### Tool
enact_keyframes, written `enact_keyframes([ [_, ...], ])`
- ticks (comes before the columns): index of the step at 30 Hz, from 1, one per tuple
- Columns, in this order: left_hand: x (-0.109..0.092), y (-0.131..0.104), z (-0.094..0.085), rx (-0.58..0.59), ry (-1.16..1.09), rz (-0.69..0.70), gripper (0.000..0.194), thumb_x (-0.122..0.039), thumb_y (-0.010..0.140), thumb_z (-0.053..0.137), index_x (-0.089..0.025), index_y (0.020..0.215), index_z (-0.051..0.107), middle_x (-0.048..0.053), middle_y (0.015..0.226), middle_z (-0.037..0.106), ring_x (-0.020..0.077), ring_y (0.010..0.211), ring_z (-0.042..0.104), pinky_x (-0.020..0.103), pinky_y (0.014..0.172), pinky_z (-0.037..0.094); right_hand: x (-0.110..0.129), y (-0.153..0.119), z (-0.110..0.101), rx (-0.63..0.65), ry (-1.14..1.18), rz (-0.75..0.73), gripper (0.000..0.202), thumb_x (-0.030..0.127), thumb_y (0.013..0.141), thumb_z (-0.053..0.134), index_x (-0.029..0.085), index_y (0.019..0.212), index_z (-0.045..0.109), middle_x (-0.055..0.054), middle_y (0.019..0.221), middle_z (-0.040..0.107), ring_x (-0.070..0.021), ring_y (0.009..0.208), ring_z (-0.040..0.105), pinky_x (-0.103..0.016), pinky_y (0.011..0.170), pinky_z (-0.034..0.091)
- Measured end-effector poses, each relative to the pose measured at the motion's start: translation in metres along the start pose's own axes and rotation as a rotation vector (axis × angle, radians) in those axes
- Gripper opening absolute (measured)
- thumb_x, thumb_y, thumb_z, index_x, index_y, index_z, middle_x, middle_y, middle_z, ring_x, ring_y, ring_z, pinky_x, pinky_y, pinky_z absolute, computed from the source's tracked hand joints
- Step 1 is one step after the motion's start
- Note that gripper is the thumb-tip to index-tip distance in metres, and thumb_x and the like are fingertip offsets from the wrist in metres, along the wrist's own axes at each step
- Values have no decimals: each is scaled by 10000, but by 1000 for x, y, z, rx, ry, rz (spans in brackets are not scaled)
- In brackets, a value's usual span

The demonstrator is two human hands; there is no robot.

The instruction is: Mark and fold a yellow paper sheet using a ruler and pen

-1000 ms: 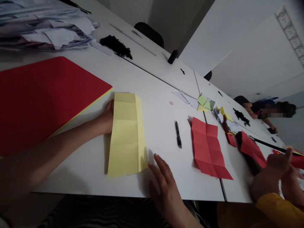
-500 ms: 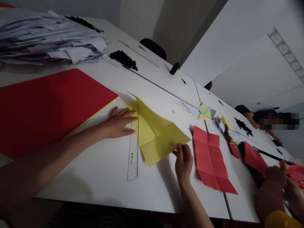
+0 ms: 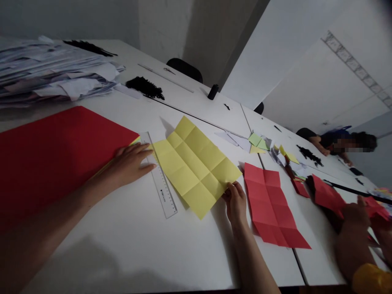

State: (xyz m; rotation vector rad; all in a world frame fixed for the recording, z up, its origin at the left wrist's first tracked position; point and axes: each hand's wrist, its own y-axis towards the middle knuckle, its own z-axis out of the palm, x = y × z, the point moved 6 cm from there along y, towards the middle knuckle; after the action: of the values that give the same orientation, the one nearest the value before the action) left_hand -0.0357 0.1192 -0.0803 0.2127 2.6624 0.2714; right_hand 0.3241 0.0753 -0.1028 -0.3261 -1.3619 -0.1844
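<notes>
A creased sheet of yellow paper (image 3: pixel 191 163) lies open in front of me, with a grid of fold lines. My right hand (image 3: pixel 235 202) pinches its near right edge and lifts it slightly. A clear plastic ruler (image 3: pixel 165 196) lies slanted along the sheet's left edge. Stretched flat, my left hand (image 3: pixel 131 165) has its fingers over the ruler's upper part, thumb spread apart. Whether those fingertips also touch the yellow sheet's left corner, I cannot tell. Right of my right hand lies a creased red sheet (image 3: pixel 272 204).
A stack of large red sheets (image 3: pixel 61 159) lies at left, below a heap of papers (image 3: pixel 58 77). Black yarn (image 3: pixel 145 87) and a black cylinder (image 3: pixel 213 92) sit farther back. A co-worker's hands (image 3: pixel 355 220) hold red paper at right; another person (image 3: pixel 339 143) leans at the far side.
The yellow sheet has unfolded flatter and turned. The ruler has tilted and shifted left together with my left hand. My right hand keeps its pinch on the sheet's edge. The view has shifted slightly.
</notes>
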Motion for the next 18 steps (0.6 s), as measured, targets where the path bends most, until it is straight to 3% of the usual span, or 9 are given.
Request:
enact_keyframes([
  [4, -5, 5, -10, -75, -14, 71, 359, -370, 897, 460, -159, 1153, 597, 117, 1424, 459, 302, 1330, 369, 510, 1103, 208, 13, 9, -13, -67, 53, -48, 230, 373, 707, 680, 205, 808, 560, 38, 742, 611, -108, 650, 596, -223, 578, 495],
  [7, -23, 9, -23, -182, -143, 160, 334, -365, 909, 440, -166, 1121, 606, 92, 1355, 510, 247, 1249, 460, 407, 1104, 285, 25, 16, -26, -129, 116, -119, 226, 358, 708, 666, 208, 787, 516, 34, 764, 607, -114, 660, 600, -238, 587, 505],
  [9, -38, 11, -28, -208, -281, 123, 317, -424, 895, 479, -222, 1097, 615, 52, 1281, 563, 245, 1186, 514, 385, 1076, 341, 30, 20, -30, -137, 148, -146, 231, 357, 708, 656, 210, 761, 485, 37, 742, 599, -115, 642, 592, -236, 573, 498],
  [11, -53, 13, -23, -107, -511, -3, 362, -524, 854, 534, -270, 1097, 618, 36, 1221, 611, 273, 1114, 569, 414, 1002, 424, 32, 21, -29, -130, 171, -161, 235, 367, 710, 650, 210, 750, 479, 39, 721, 594, -115, 630, 589, -230, 559, 487],
  [15, -95, 17, -3, 263, -1251, -272, 657, -684, 833, 473, -280, 1349, 433, 113, 1358, 530, 308, 1193, 550, 489, 903, 515, 32, 17, -17, -96, 203, -179, 225, 389, 720, 654, 215, 792, 531, 32, 761, 617, -117, 653, 603, -227, 567, 483],
  [18, -124, 27, -19, 235, -1476, -301, 673, -680, 866, 419, -266, 1395, 372, 122, 1398, 488, 316, 1260, 491, 512, 909, 517, 36, 15, -14, -91, 224, -220, 231, 401, 715, 663, 216, 803, 556, 28, 794, 625, -115, 668, 607, -226, 572, 481],
])
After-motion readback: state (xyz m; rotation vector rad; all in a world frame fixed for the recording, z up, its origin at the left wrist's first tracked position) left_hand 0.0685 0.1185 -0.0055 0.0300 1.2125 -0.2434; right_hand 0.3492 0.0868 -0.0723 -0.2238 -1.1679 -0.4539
